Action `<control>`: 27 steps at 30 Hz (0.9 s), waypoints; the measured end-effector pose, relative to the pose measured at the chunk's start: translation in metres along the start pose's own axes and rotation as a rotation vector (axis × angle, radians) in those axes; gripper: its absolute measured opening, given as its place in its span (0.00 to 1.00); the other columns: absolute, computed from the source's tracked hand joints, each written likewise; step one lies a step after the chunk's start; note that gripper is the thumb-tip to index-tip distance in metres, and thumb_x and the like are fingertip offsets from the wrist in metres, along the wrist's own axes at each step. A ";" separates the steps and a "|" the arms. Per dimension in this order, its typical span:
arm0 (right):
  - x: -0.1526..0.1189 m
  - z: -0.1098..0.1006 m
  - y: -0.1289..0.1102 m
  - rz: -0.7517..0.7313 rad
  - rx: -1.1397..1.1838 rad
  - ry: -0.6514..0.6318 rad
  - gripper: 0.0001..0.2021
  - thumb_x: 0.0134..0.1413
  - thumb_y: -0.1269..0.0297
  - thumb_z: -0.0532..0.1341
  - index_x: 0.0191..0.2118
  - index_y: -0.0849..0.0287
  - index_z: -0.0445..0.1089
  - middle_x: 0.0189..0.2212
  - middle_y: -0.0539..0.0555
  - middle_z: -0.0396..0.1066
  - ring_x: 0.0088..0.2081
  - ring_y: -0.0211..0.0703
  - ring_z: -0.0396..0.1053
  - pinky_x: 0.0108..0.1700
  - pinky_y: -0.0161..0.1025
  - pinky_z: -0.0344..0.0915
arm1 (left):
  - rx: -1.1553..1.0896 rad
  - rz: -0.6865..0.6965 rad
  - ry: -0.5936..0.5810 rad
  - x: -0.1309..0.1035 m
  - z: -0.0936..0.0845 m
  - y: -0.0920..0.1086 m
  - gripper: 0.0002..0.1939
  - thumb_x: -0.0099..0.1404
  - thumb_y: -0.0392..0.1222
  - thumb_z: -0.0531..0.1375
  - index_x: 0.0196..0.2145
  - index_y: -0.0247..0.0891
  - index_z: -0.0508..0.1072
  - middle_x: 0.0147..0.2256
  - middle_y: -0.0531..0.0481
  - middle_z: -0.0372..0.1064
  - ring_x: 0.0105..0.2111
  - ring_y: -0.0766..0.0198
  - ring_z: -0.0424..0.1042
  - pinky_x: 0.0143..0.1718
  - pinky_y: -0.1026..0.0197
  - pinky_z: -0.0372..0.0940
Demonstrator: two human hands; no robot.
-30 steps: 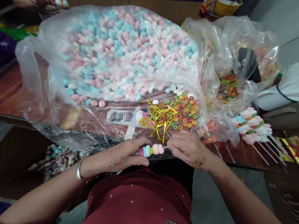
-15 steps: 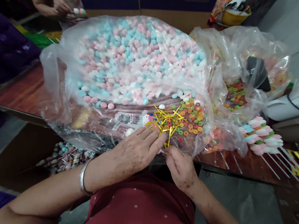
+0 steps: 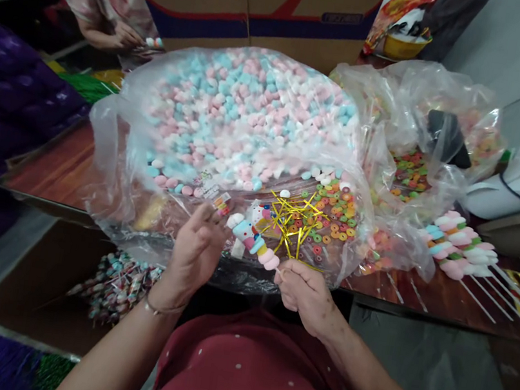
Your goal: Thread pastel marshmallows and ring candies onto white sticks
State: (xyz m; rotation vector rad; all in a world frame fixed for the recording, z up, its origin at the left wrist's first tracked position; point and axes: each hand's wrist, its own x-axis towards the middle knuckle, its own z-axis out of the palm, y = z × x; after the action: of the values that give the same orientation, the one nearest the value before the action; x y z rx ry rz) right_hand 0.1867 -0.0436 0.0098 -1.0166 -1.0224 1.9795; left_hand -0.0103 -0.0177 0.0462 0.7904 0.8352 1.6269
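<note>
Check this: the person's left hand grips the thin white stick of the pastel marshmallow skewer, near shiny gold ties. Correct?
No: the right hand, not the left, grips the stick in the head view; the skewer is near the gold ties.

A marshmallow skewer (image 3: pixel 257 245) is held tilted above the near edge of the bench (image 3: pixel 56 171), its stick gripped low by the fingers of the right hand (image 3: pixel 308 293). Pink, yellow, light blue and white pieces are threaded closely along it, with the white end pointed toward the far left corner. Beside the fingertips of the left hand (image 3: pixel 198 244), a small printed packet (image 3: pixel 222 203) is seen, blurred.
</note>
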 end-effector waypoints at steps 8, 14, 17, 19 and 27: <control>-0.002 0.012 0.002 -0.317 -0.644 0.131 0.12 0.61 0.59 0.52 0.30 0.58 0.64 0.19 0.45 0.56 0.21 0.31 0.54 0.24 0.31 0.52 | -0.224 -0.164 0.112 0.016 0.037 -0.012 0.19 0.46 0.46 0.74 0.31 0.35 0.73 0.23 0.57 0.69 0.24 0.69 0.72 0.30 0.66 0.70; -0.001 0.012 0.007 -0.738 -1.166 0.365 0.11 0.62 0.69 0.49 0.31 0.59 0.67 0.19 0.49 0.65 0.21 0.34 0.61 0.27 0.34 0.55 | -0.298 -0.264 0.171 0.014 0.039 -0.032 0.20 0.48 0.46 0.73 0.30 0.34 0.70 0.22 0.58 0.65 0.21 0.73 0.67 0.25 0.70 0.66; -0.002 0.011 0.008 -0.616 -0.966 0.311 0.11 0.63 0.66 0.49 0.33 0.59 0.67 0.21 0.49 0.66 0.22 0.34 0.63 0.27 0.32 0.57 | -0.285 -0.276 0.194 0.017 0.034 -0.032 0.19 0.49 0.46 0.73 0.31 0.34 0.70 0.23 0.56 0.68 0.22 0.72 0.69 0.26 0.69 0.66; -0.003 0.012 0.009 -0.440 -0.720 0.260 0.11 0.63 0.63 0.50 0.33 0.59 0.67 0.19 0.47 0.62 0.21 0.32 0.60 0.25 0.31 0.56 | -0.275 -0.250 0.201 0.019 0.033 -0.030 0.19 0.49 0.47 0.72 0.31 0.34 0.70 0.25 0.55 0.70 0.22 0.72 0.70 0.27 0.68 0.67; 0.011 0.039 0.008 0.026 0.284 0.088 0.12 0.52 0.54 0.60 0.28 0.58 0.62 0.11 0.37 0.49 0.11 0.27 0.41 0.13 0.28 0.43 | -0.294 -0.361 0.071 0.001 0.047 -0.039 0.19 0.50 0.49 0.71 0.27 0.35 0.68 0.21 0.58 0.64 0.19 0.72 0.67 0.17 0.72 0.56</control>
State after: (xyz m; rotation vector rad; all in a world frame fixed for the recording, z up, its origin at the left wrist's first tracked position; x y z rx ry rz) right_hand 0.1469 -0.0515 0.0142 -0.9530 -0.6600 2.0117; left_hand 0.0489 -0.0052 0.0384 0.3529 0.7190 1.4155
